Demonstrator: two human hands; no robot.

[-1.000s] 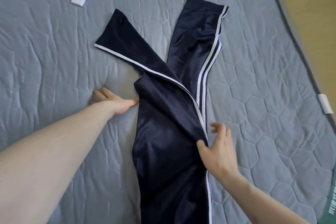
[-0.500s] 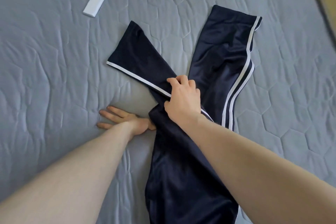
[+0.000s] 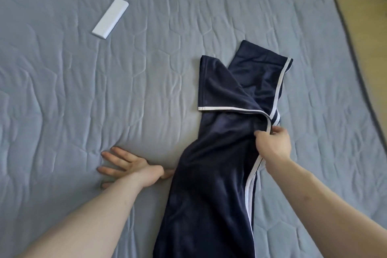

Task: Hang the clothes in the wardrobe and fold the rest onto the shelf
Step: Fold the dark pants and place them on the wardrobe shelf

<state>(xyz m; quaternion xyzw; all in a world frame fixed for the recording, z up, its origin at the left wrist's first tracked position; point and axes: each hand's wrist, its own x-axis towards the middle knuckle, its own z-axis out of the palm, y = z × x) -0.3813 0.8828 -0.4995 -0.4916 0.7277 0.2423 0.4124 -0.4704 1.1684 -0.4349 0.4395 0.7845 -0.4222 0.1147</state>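
Note:
Navy track pants (image 3: 213, 165) with white side stripes lie lengthwise on the grey quilted mattress (image 3: 146, 94). Their upper leg is drawn across towards the lower leg, its cuff end lying left of the other cuff. My right hand (image 3: 273, 144) pinches the white-striped edge of that upper leg at the pants' right side. My left hand (image 3: 129, 166) rests flat on the mattress with spread fingers, its thumb touching the pants' left edge.
A white rectangular block (image 3: 110, 18) lies on the mattress at the upper left. The mattress edge runs down the right side, with pale wooden floor (image 3: 364, 16) beyond it.
My right hand took hold of the splayed leg and pulled it to the right, swinging it over the other leg. My left hand stayed planted beside the pants.

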